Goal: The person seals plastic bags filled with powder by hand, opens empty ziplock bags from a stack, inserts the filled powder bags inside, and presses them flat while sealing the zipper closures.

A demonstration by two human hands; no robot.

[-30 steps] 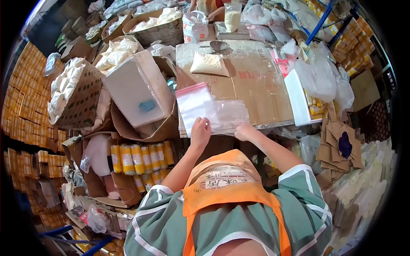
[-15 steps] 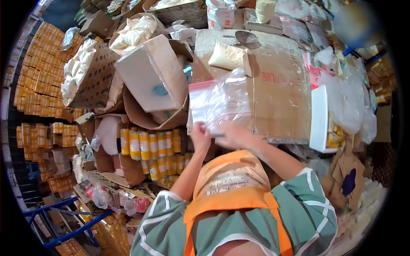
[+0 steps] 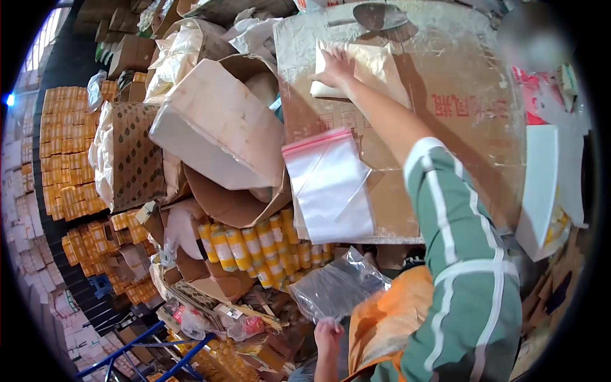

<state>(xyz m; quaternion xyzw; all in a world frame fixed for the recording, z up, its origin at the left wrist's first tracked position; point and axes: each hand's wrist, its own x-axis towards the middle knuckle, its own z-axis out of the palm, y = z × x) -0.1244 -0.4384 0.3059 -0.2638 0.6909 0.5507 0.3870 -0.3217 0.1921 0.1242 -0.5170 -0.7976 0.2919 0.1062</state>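
One left hand [image 3: 328, 337], nearside of zip-bag stack [image 3: 334, 197], with fingers pinched on near edge of clear plastic bag [image 3: 337, 290]; beyond stack, one powder-filled bag [image 3: 375, 62], long axis crosswise, left part directly under spread fingers of right hand [image 3: 337, 69], nearer of the pair.

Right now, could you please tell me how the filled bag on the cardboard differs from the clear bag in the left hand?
The filled bag is plump with pale contents; the clear bag is see-through and looks empty. The filled bag lies on the cardboard, under the right hand; the clear bag is held off it by the left hand. Each has a hand at it.
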